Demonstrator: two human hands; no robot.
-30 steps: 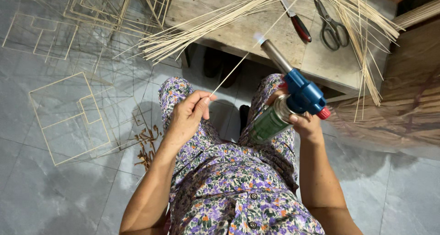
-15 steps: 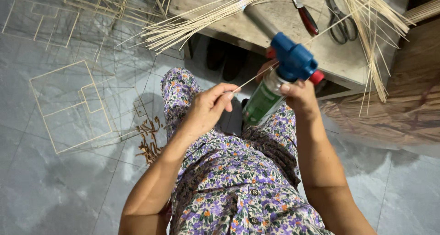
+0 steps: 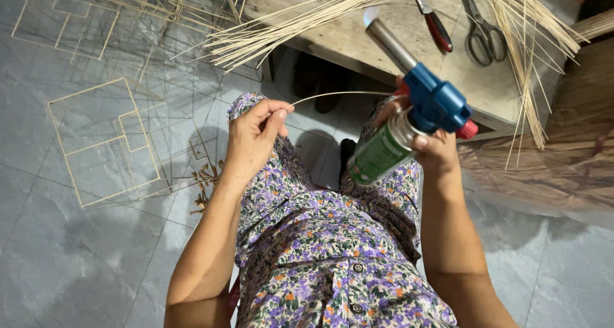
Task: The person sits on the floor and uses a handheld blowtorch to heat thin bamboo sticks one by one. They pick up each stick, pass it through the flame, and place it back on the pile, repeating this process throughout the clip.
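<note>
My left hand (image 3: 252,136) pinches one end of a thin pale bamboo strip (image 3: 339,94) that bows in an arc toward my right hand. My right hand (image 3: 428,145) grips a gas torch: a green canister (image 3: 378,155) with a blue head (image 3: 435,101) and a metal nozzle (image 3: 387,40) pointing up-left, a pale flame at its tip. The strip's far end meets the fingers of my right hand beside the torch head. I sit in a floral dress (image 3: 332,238) with both hands over my knees.
A low wooden bench (image 3: 358,37) ahead carries a spread bundle of bamboo strips (image 3: 288,27), a red-handled knife (image 3: 435,24) and scissors (image 3: 481,30). More strips (image 3: 524,53) hang off its right end. Square strip frames (image 3: 105,142) lie on the grey tiled floor at left.
The strip, straight and slanting up toward the bench a second ago, is now bent into an arc between my hands. The torch has tilted so its nozzle points further up-left.
</note>
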